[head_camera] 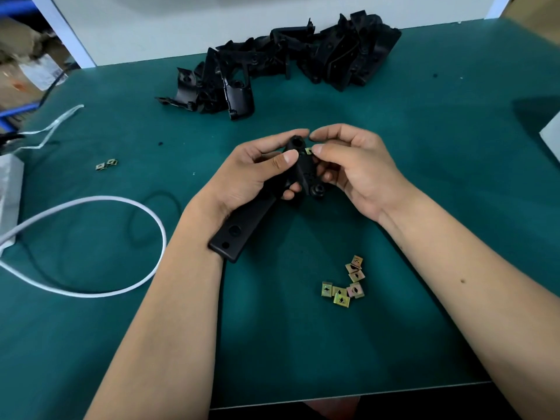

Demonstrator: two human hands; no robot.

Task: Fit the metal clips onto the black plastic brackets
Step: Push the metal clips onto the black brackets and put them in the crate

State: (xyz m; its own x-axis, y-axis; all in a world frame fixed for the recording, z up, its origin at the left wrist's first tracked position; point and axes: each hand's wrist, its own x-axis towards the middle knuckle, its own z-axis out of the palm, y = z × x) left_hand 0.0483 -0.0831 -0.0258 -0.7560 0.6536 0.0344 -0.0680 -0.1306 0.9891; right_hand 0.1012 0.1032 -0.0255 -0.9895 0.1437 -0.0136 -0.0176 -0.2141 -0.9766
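My left hand [257, 168] grips a long black plastic bracket [239, 230] above the green table, its flat end with two holes pointing toward me. My right hand [351, 165] pinches a small brass-coloured metal clip [309, 151] against the bracket's upper end, thumb and forefinger around it. Most of the clip is hidden by my fingers. Several loose metal clips [344, 286] lie on the mat in front of me, between my forearms. A pile of black brackets [281, 59] lies at the back of the table.
Two more clips [106, 164] lie to the left. A white cable [100, 244] loops across the left of the green mat [454, 147], beside a thin black ring. A white box corner [551, 131] stands at the right edge. The table's front edge runs below my forearms.
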